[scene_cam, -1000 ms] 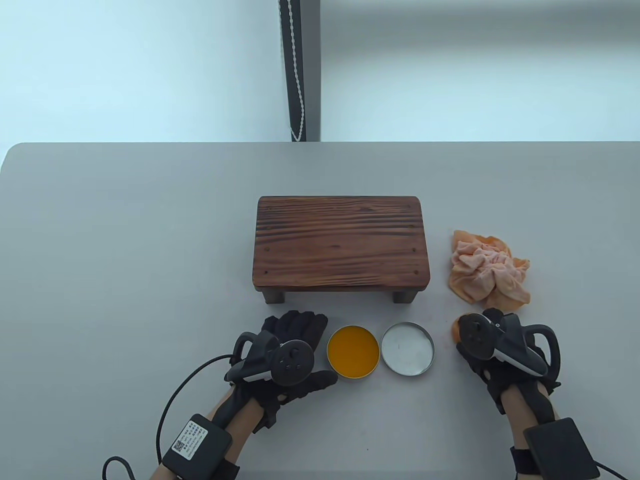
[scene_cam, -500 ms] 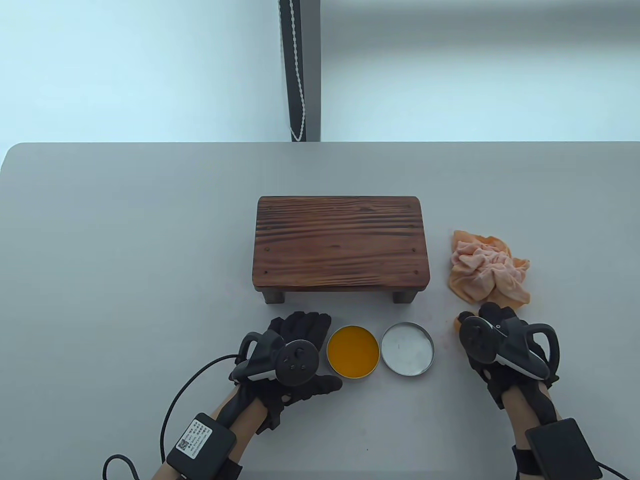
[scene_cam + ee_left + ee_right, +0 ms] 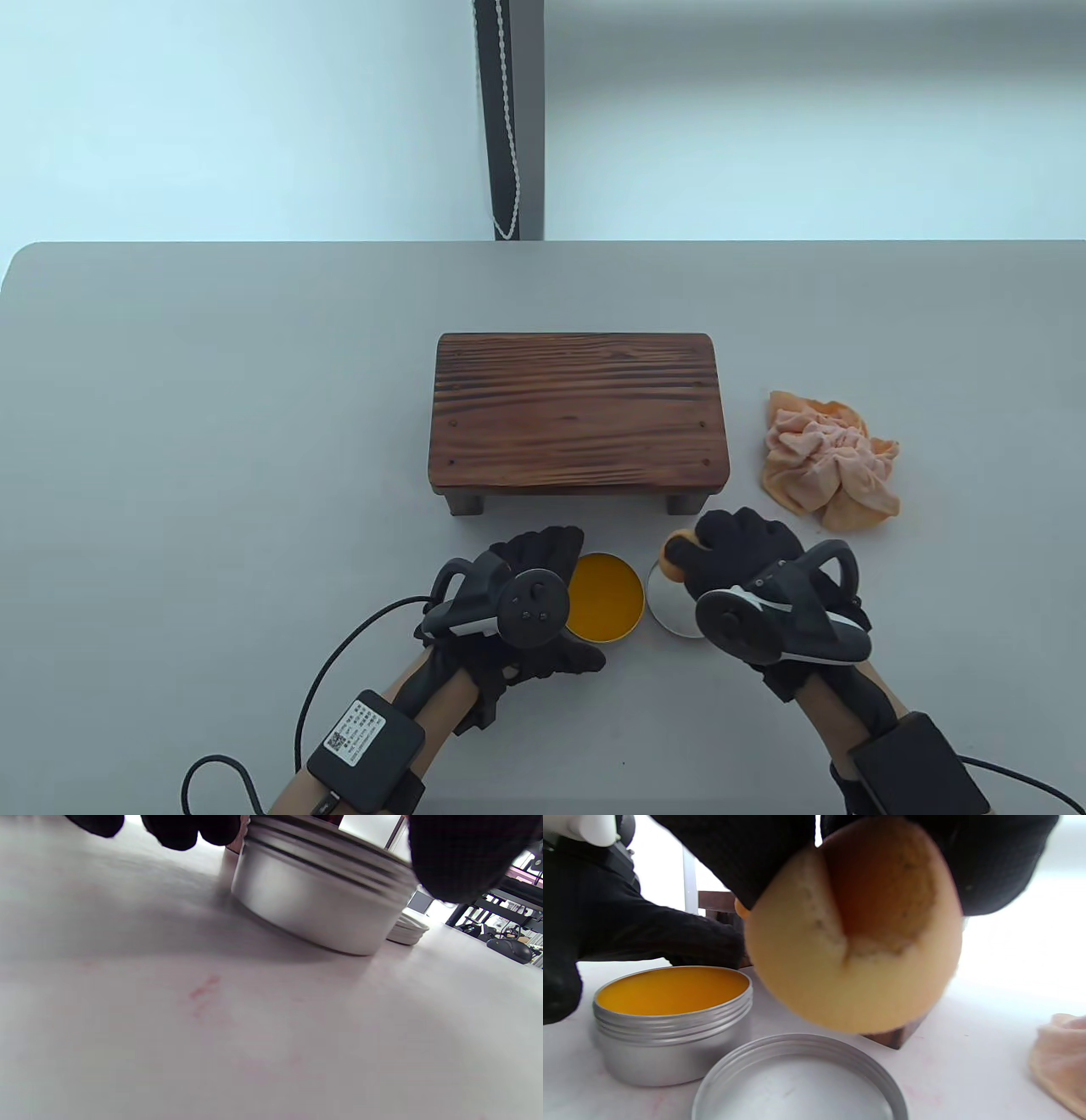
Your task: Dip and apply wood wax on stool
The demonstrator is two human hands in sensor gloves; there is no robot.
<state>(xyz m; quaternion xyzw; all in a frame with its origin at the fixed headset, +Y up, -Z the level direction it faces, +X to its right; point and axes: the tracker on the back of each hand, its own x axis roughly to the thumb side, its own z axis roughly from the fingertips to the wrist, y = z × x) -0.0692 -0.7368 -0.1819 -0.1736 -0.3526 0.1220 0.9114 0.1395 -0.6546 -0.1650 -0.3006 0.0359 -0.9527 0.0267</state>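
Evidently steadying the round silver tin of orange wax (image 3: 604, 607), the left hand (image 3: 526, 586) cups its rim with curled fingers so the right hand (image 3: 747, 552), pinching a round tan sponge (image 3: 857, 929), can dip.

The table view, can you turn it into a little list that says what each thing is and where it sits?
stool: middle of the table, top bare
wax tin: open, orange wax inside, in front of the stool
lid: lying beside the tin, on its right
sponge: held above the lid
cloth: crumpled, right of the stool
left hand: grip around the tin
right hand: pinching the sponge
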